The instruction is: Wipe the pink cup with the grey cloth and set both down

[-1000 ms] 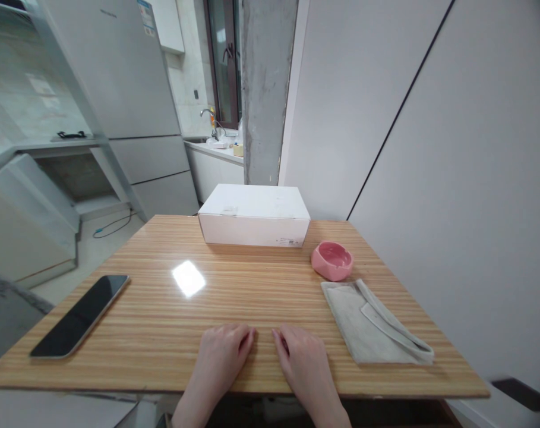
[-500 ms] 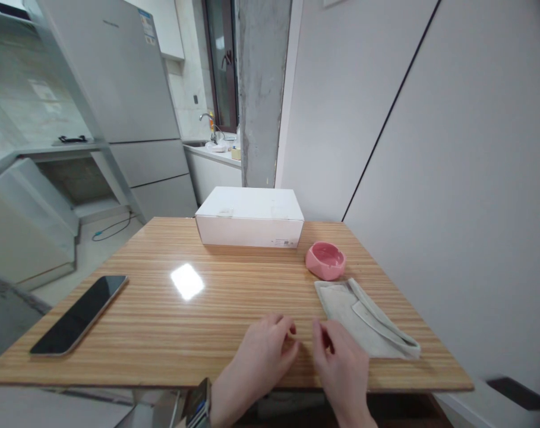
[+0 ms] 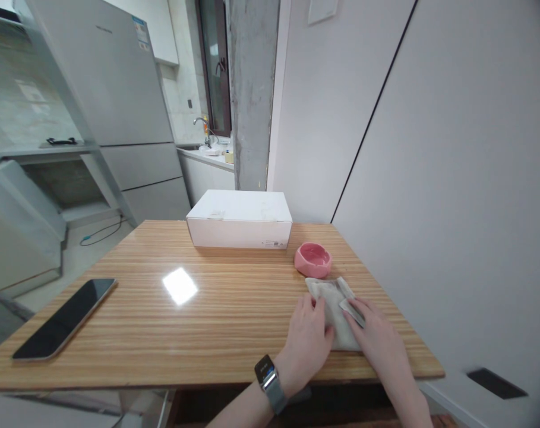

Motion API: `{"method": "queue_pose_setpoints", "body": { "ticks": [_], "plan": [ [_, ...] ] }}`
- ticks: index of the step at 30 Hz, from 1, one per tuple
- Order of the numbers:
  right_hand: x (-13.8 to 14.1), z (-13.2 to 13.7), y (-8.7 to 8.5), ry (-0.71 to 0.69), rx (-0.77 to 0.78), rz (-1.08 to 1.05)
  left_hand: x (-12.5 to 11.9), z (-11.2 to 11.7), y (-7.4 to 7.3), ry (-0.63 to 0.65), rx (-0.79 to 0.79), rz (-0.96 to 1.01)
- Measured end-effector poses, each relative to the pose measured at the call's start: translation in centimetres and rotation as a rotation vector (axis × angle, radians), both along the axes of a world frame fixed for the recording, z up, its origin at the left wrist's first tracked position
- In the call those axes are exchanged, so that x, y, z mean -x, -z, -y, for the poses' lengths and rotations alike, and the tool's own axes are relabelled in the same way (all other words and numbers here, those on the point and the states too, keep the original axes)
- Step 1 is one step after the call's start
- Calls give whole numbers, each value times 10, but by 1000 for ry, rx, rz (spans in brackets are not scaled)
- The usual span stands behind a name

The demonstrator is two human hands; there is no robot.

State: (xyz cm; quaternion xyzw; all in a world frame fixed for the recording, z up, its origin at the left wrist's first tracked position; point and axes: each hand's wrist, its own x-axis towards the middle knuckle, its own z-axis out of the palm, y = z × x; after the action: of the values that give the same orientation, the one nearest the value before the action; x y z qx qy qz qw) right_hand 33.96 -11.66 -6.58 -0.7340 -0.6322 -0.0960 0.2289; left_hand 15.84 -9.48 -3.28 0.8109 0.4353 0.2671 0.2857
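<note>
A folded beige cloth [image 3: 331, 300] lies on the right side of the wooden table [image 3: 185, 333]. My left hand [image 3: 306, 343], with a watch on its wrist, rests flat on the cloth's left edge. My right hand [image 3: 376, 340] lies on the cloth's right part, covering it, fingers spread. Neither hand visibly grips the cloth. A pink bowl [image 3: 313, 260] sits just beyond the cloth.
A white cardboard box [image 3: 239, 227] stands at the table's far edge. A dark phone [image 3: 63, 318] lies face up at the left. A white wall runs close along the table's right side. A fridge [image 3: 113, 101] and kitchen counter lie behind.
Both hands have moved right from the table's front middle onto the cloth. The view has shifted right and the left wrist with its watch has come into sight.
</note>
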Motion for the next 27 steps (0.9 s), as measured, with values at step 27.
{"method": "queue_pose_setpoints", "body": {
  "ticks": [27],
  "plan": [
    [127, 45, -22, -552, -140, -392, 96, -33, -33, -14, -113, 158]
  ]
}}
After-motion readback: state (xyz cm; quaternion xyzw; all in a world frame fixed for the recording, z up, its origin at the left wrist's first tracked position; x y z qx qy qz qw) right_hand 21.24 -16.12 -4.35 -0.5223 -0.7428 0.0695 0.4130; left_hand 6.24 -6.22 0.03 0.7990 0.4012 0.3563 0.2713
